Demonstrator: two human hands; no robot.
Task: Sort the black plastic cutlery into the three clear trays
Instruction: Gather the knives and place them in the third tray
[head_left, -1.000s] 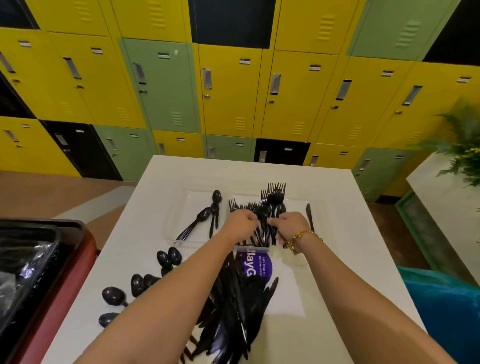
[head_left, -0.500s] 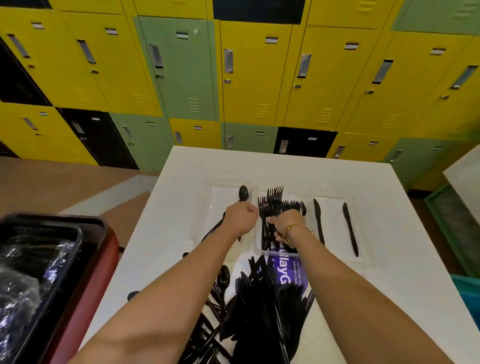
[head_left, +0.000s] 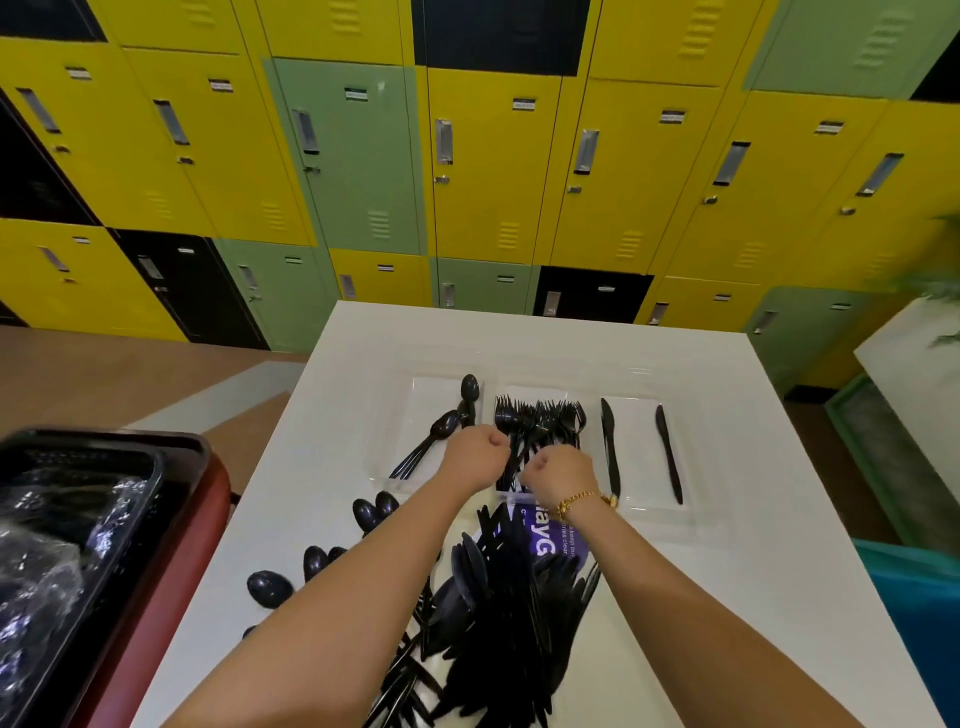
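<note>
Both fists, left hand (head_left: 474, 457) and right hand (head_left: 561, 475), over forks (head_left: 540, 418) in middle tray (head_left: 540, 391).

Table (head_left: 727, 519): three trays in a row at 12. Left tray (head_left: 400, 415) holds spoons (head_left: 447, 423), middle tray (head_left: 511, 498) forks (head_left: 540, 415), right tray (head_left: 639, 441) two knives (head_left: 667, 452). Unsorted pile (head_left: 498, 613) at 6, before middle tray. Loose spoons (head_left: 270, 587) at 8. Bin (head_left: 78, 519) at 9, off table. Lockers (head_left: 467, 156) behind.

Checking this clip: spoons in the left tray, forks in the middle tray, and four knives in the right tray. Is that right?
Not quite. The head view shows only two knives in the right tray, not four. Spoons lie in the left tray and forks in the middle tray, as stated.
</note>
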